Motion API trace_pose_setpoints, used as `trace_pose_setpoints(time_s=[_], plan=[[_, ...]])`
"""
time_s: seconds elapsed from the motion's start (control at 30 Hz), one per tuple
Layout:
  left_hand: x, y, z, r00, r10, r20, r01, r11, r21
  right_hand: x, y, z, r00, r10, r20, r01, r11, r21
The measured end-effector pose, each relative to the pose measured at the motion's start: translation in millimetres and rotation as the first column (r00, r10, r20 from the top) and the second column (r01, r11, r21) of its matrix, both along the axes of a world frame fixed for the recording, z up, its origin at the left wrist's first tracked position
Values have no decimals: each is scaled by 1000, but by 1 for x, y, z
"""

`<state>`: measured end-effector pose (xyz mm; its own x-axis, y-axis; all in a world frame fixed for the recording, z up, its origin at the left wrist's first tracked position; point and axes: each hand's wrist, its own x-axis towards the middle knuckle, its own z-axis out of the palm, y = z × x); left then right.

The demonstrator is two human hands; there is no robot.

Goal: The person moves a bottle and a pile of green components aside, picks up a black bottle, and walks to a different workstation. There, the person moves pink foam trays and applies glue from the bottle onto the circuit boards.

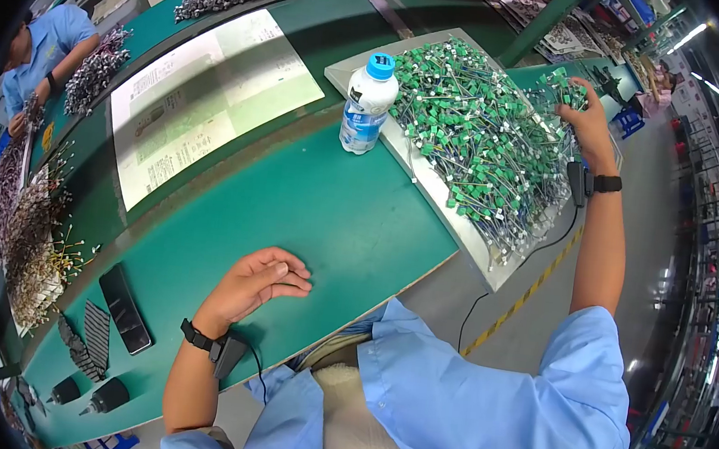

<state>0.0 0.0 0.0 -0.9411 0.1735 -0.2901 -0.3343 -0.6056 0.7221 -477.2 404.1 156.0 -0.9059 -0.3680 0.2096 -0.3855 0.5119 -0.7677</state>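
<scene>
A large heap of short wire leads with green and white connectors (463,139) lies on a pale board (482,258) at the right end of the green bench. At the heap's far right edge, my right hand (590,125) has its fingers closed round a small bunch of green connectors (566,92). My left hand (256,288) hovers over the bare green bench (326,213). Its fingers are loosely bent and apart, with nothing visible in them. Each wrist wears a black strap with a small dark device.
A bottle with a blue cap (369,108) stands beside the heap. Printed sheets (215,107) lie across the bench. A black phone (125,309), dark bottles (107,396) and more wire heaps (36,254) sit at left. A co-worker in blue (53,39) works at far left.
</scene>
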Motion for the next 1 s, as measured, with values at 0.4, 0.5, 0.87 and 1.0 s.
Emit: trace_pose_setpoints(time_s=[0.4,0.5,0.87,1.0], plan=[[-6,1,2,999,14,-39,-15,999,-49,27,-9,57,993,21,-113,-43,980,-196],[-7,0,0,999,12,-40,-15,997,-71,38,-20,73,980,48,-194,-79,984,-158],[2,-2,-2,997,4,-72,-10,997,-82,112,-82,125,936,265,-232,-325,903,-282],[8,-7,15,992,63,-110,-91,960,-264,158,-120,123,870,455,-189,-491,830,-264]])
